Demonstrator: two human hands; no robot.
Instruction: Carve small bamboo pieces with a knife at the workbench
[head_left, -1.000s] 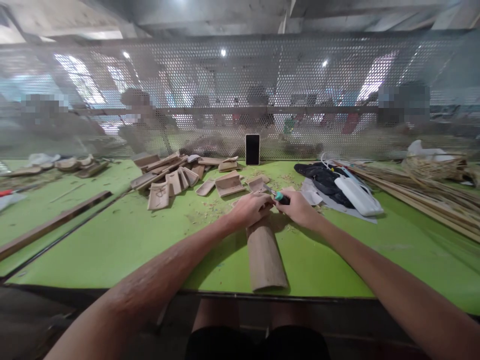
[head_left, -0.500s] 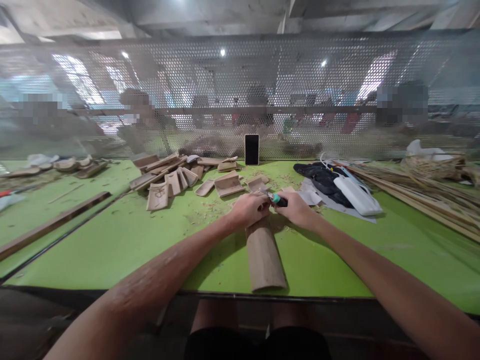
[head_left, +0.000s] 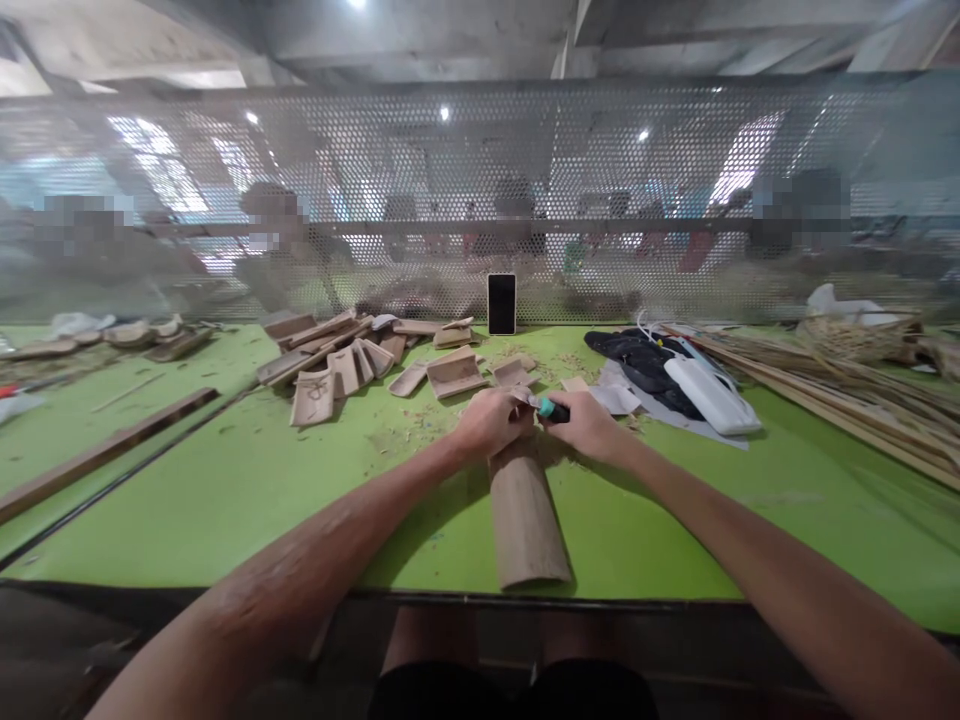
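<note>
A curved bamboo piece [head_left: 529, 515] lies lengthwise on the green table [head_left: 300, 510], its near end by the front edge. Over its far end, my left hand [head_left: 493, 422] is closed around something small that its fingers mostly hide. My right hand [head_left: 589, 424] grips a teal and black handled knife [head_left: 555, 410], whose metal end points left to the left hand's fingers. The two hands are close together. Wood shavings and several cut bamboo pieces [head_left: 456, 373] lie just beyond them.
A phone [head_left: 502, 304] stands upright before the perforated screen [head_left: 420, 160]. At right are a black cloth [head_left: 637, 365], a white power bank [head_left: 711, 395] and long bamboo strips [head_left: 825, 400]. A wooden bar [head_left: 112, 450] lies left. People sit behind the screen.
The knife and right hand have shifted slightly against the left hand, and the knife handle lies flatter. The whole view has moved a little.
</note>
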